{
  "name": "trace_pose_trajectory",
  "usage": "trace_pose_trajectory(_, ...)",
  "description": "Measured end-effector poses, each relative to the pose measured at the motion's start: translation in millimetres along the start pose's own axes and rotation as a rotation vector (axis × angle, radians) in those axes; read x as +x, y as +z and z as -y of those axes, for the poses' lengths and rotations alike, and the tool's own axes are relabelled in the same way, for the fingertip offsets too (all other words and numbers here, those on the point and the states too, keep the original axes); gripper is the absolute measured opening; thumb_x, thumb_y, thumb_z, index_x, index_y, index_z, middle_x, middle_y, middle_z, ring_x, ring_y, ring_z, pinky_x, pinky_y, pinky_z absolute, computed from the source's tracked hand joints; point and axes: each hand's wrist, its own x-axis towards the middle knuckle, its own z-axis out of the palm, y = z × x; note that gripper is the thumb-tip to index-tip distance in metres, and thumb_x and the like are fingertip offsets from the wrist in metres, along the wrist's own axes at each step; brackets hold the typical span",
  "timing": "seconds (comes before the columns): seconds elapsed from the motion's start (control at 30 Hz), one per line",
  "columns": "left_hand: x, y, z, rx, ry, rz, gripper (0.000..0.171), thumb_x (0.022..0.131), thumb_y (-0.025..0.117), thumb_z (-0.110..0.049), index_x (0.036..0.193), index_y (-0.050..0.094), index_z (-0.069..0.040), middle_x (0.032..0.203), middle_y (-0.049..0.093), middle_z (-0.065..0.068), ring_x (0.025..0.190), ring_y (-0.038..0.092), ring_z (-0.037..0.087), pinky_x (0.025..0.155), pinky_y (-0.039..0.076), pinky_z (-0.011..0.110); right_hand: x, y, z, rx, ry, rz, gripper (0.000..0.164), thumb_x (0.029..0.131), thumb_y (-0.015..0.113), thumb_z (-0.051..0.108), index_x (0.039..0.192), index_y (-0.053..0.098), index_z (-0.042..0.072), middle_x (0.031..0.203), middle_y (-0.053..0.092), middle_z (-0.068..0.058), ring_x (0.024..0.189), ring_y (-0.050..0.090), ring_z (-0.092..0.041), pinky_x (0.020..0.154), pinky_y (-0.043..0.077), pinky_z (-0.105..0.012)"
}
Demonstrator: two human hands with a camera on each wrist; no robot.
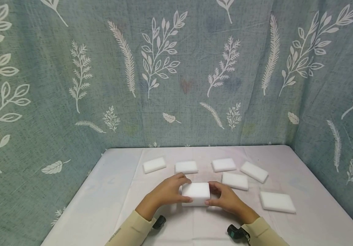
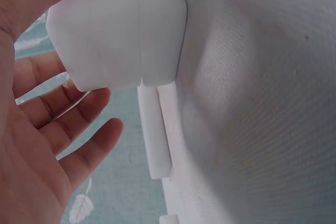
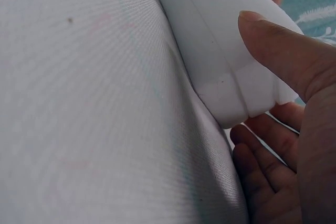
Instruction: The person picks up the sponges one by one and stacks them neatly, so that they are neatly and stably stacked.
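Note:
A small stack of white sponge blocks [image 1: 196, 194] stands on the table in front of me, with seams between its layers visible in the right wrist view. My left hand [image 1: 171, 190] grips its left end, thumb across the near side and fingers round the back. At the right end my right hand [image 1: 226, 198] holds it, the thumb [image 3: 273, 40] pressed on the near face. Some right fingers curl behind the blocks; the lower ones hang off them. In the left wrist view the stack [image 2: 115, 30] sits between thumb and fingertips.
Loose white blocks lie beyond the stack: one at far left [image 1: 154, 165], one behind it [image 1: 186, 167], and several to the right, including a nearer block [image 1: 277, 202]. A pale cloth covers the table [image 1: 102, 191]. A leaf-patterned curtain [image 1: 195, 102] encloses the back and sides.

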Motion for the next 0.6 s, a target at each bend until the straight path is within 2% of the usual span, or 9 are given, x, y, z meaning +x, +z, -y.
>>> trace_pose_trajectory(0.07,-0.2,-0.7,0.0,-0.011,0.001,0.014,0.061,0.073,0.081,-0.053,0.12,0.064,-0.019,0.116,0.056,-0.011,0.102,0.055,0.006,0.089,0.048,0.028,0.4,-0.4,-1.9,-0.014,-0.002,0.003,0.068,0.072,0.087,0.027,0.127,0.058,0.0,0.115,0.065,-0.006,0.107,0.061,-0.024,0.095,0.047,-0.045)
trace_pose_trajectory(0.17,-1.1,-1.0,1.2,-0.044,-0.013,0.046,0.067,0.071,0.084,-0.046,0.126,0.061,-0.016,0.119,0.057,-0.008,0.105,0.055,0.008,0.092,0.048,0.03,4.3,2.5,-19.4,-0.005,-0.005,-0.002,0.072,0.069,0.088,0.034,0.128,0.058,0.004,0.117,0.065,-0.002,0.108,0.06,-0.021,0.096,0.047,-0.042)
trace_pose_trajectory(0.37,-2.3,0.8,5.3,-0.092,-0.047,0.09,0.076,0.071,0.085,-0.036,0.136,0.054,-0.013,0.126,0.059,-0.005,0.11,0.055,0.009,0.095,0.046,0.033,3.2,2.0,-16.4,0.042,-0.011,0.002,0.072,0.069,0.089,0.027,0.128,0.058,0.002,0.119,0.065,-0.006,0.111,0.06,-0.025,0.099,0.044,-0.048)
trace_pose_trajectory(0.6,-1.8,0.1,5.6,-0.084,-0.031,0.091,0.071,0.07,0.086,-0.037,0.132,0.057,-0.015,0.117,0.06,-0.009,0.103,0.055,0.006,0.091,0.047,0.031,3.1,0.9,-15.4,0.022,-0.022,0.008,0.075,0.069,0.089,0.029,0.129,0.057,0.001,0.118,0.065,-0.005,0.109,0.06,-0.023,0.097,0.046,-0.045)
